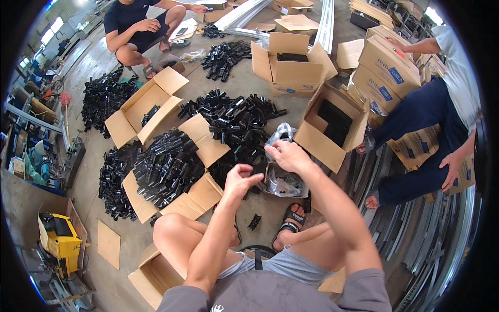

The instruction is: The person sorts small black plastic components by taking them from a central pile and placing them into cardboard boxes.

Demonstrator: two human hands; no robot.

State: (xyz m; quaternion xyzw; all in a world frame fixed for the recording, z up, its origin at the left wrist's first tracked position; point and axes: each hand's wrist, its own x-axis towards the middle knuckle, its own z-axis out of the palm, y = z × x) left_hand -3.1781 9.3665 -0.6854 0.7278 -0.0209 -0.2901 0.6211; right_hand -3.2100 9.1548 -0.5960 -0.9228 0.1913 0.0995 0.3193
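Across the concrete floor (132, 231), black plastic parts (234, 122) lie heaped beyond the left hand (239, 182) and right hand (291, 157), held apart, any grip unclear, beside a plastic-lined carton (285, 189), seemingly mid-packing, next probably needing careful placement.

I can see open air between the left hand (242, 180) and right hand (289, 156). Beyond them, heaped black parts (231, 122) bar a low reach; rightward stands an open carton (317, 148). The plastic-lined box (285, 191) below seems tight, though partly hidden.
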